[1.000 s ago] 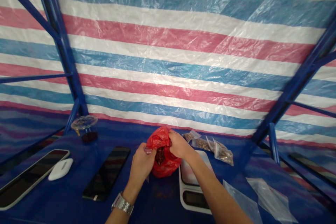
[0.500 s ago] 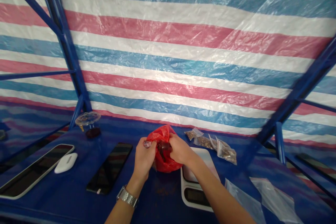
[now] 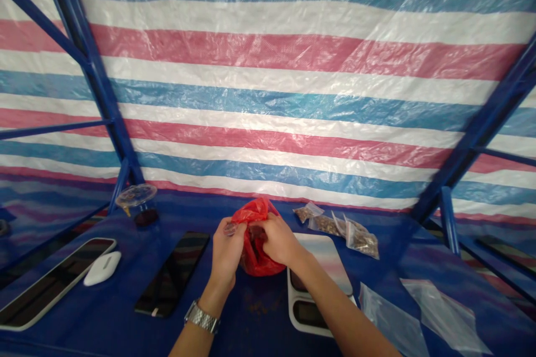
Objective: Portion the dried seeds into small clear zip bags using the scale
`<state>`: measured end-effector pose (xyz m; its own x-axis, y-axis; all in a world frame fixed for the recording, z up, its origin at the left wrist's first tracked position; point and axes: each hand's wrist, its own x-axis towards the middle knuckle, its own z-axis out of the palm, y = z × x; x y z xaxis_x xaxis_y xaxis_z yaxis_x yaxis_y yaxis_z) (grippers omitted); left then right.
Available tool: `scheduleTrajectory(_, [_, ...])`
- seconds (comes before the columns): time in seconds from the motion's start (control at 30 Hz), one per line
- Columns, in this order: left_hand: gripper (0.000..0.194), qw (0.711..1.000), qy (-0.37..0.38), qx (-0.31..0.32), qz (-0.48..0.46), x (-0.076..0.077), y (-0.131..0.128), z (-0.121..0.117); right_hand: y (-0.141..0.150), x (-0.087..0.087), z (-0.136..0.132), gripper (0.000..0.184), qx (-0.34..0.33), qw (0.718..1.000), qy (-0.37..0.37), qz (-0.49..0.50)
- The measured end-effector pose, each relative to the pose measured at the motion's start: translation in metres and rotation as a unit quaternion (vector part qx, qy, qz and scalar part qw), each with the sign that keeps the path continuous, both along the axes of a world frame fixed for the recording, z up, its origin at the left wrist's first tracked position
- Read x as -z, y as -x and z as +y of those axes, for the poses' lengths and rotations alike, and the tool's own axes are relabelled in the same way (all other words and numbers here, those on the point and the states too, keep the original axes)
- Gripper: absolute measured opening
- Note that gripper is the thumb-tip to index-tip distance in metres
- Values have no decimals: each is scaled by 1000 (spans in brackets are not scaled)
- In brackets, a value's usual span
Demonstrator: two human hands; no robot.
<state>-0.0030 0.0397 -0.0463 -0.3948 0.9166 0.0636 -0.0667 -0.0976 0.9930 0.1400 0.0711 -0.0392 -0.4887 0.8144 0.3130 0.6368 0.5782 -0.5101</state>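
A red plastic bag stands on the blue table with its mouth gathered open and dark contents inside. My left hand is closed on the bag's left rim, and a small clear plastic piece shows by its thumb. A metal-band watch circles the left wrist. At the bag's mouth, my right hand has its fingers curled inward; their tips are hidden, so what they pinch cannot be made out. Under the right forearm lies a white digital scale.
Several small bags of brown bits lie behind the scale. Clear zip bags lie at the right. Leftward are a black phone, a white case, a white-edged phone and a lidded clear cup. Blue metal bars frame a striped sheet.
My right hand's fingers have shifted left across the bag's mouth, and less of the dark contents shows. My left hand keeps its hold. The view has shifted slightly.
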Motion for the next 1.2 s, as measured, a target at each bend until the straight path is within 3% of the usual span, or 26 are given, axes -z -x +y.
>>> scheduleTrajectory(0.17, [33, 998, -34, -2, 46, 3, 1, 4, -13, -10, 8, 52, -23, 994, 29, 100])
scheduleTrajectory(0.3, [40, 996, -55, -12, 75, 9, 3, 4, -31, -25, 10, 37, -16, 983, 94, 157])
scheduleTrajectory(0.47, [35, 986, -38, -10, 163, 15, 6, -4, -31, -48, 0, 44, -93, 955, 203, 194])
scheduleTrajectory(0.53, [38, 983, -31, -2, 181, 15, 6, -8, -21, -54, -7, 50, -98, 966, 147, 189])
scheduleTrajectory(0.67, [42, 984, -41, 17, 172, 11, 4, -12, 3, -57, -23, 61, -95, 990, -47, 90])
scheduleTrajectory(0.8, [38, 988, -54, 32, 138, 8, -2, -11, 13, -56, -30, 63, -91, 988, -120, -23])
scheduleTrajectory(1.0, [39, 988, -45, 5, 149, 8, -9, -8, 7, -61, -26, 58, -53, 989, -134, -27])
scheduleTrajectory(1.1, [37, 984, -21, -20, 174, 7, -7, -6, -4, -64, -22, 66, -32, 994, -106, 16])
scheduleTrajectory(1.2, [36, 982, 3, -38, 185, 8, -2, -4, -13, -58, -17, 57, -42, 998, -54, -2])
